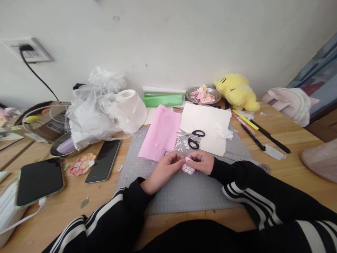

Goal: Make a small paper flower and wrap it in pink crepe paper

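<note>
A small paper cutout with a pink and white honeycomb-like pattern is pinched between my two hands, low over the grey cutting mat. My left hand grips its left edge with thumb and fingertips. On the other side, my right hand has its thumb and fingers closed on the right edge. Just beyond my fingers lie black-handled scissors, blades pointing left. Under them are cut paper scraps, a pink sheet and a white sheet.
Two phones lie at left near an orange-patterned cutout. Behind are a plastic bag, a tissue roll, green packs, a metal dish of cutouts and a yellow plush toy. Pens lie right.
</note>
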`<state>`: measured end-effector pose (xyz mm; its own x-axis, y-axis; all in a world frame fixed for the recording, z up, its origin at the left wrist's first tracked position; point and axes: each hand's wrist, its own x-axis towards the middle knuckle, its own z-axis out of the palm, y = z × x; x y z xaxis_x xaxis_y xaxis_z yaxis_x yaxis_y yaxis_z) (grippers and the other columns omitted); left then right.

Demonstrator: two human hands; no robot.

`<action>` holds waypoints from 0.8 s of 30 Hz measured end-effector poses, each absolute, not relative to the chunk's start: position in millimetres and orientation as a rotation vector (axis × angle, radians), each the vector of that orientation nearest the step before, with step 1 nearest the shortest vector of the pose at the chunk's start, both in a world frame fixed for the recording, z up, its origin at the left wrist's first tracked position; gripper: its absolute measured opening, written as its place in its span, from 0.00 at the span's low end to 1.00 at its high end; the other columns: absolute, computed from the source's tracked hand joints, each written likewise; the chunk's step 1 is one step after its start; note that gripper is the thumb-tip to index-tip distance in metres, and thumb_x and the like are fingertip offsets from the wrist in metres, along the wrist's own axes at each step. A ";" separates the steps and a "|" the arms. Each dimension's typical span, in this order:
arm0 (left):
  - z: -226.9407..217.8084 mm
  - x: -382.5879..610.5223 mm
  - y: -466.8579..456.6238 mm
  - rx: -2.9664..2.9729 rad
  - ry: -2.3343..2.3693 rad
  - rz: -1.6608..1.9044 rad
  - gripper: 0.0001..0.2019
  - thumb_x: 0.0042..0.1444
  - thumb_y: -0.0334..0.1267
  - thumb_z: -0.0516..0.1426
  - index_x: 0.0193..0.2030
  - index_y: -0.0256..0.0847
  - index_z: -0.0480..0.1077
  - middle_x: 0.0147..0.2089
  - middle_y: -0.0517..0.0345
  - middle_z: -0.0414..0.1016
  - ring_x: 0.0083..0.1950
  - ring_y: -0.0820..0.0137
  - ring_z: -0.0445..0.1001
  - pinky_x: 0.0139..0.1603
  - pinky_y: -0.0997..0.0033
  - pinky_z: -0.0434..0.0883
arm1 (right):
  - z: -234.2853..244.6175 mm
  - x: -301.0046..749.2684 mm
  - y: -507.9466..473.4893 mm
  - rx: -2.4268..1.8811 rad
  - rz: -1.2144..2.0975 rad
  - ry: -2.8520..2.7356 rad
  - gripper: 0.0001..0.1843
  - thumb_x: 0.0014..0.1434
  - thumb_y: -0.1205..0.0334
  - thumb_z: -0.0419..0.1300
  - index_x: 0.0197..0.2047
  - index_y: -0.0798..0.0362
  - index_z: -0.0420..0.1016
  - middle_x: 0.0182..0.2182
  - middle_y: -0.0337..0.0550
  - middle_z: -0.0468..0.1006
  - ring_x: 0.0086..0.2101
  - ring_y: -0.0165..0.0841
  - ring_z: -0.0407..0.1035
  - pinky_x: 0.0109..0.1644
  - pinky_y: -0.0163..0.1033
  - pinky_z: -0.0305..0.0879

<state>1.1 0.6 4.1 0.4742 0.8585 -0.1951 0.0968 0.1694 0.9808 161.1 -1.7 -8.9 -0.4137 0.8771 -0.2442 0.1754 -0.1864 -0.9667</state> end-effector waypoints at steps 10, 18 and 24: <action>3.1 0.7 1.4 1.322 0.978 0.643 0.08 0.46 0.40 0.55 0.26 0.36 0.62 0.22 0.65 0.62 0.22 0.79 0.59 0.23 0.78 0.56 | -7.9 161.1 -2.5 -1.262 1.629 -1.540 0.16 0.47 0.51 0.57 0.27 0.58 0.66 0.17 0.34 0.66 0.17 0.20 0.58 0.18 0.26 0.54; 3.0 1.5 0.9 1.327 0.979 0.644 0.08 0.47 0.40 0.54 0.26 0.37 0.62 0.21 0.65 0.63 0.22 0.78 0.61 0.23 0.78 0.58 | -17.4 162.9 1.4 -1.235 1.588 -1.586 0.16 0.47 0.51 0.56 0.27 0.58 0.66 0.15 0.33 0.63 0.15 0.20 0.55 0.17 0.26 0.52; 7.3 1.5 -0.1 1.253 0.960 0.673 0.09 0.49 0.41 0.53 0.26 0.37 0.63 0.21 0.64 0.65 0.22 0.78 0.62 0.24 0.77 0.58 | -12.7 161.2 -0.1 -1.234 1.619 -1.520 0.16 0.47 0.52 0.57 0.27 0.58 0.66 0.16 0.35 0.66 0.16 0.20 0.55 0.17 0.27 0.52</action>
<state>1.5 -0.1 7.3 0.4660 0.8555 -0.2258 0.0794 0.2137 0.9737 161.2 -0.1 -12.7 -0.3941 0.8908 -0.2262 0.1698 -0.1713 -0.9705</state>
